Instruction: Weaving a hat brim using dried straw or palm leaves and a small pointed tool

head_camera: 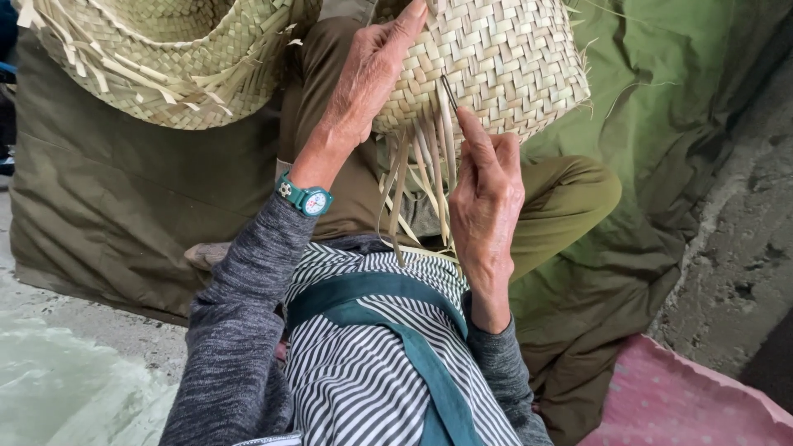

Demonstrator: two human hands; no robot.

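Note:
A pale woven straw piece (504,58), shaped like a basket or hat, rests above my knees. My left hand (368,78) lies flat on its left side, fingers gripping the weave; a green wristwatch (307,198) sits on that wrist. My right hand (486,194) is below the piece, thumb and forefinger pinched on a thin dark needle-like tool (448,91) whose tip sits at the weave's lower edge. Several loose straw strips (421,169) hang down from that edge between my hands.
A second woven straw hat (165,58) with frayed ends lies at the upper left on an olive green cloth (124,198). Rough concrete (735,248) runs along the right. A pink dotted cloth (677,400) is at the lower right.

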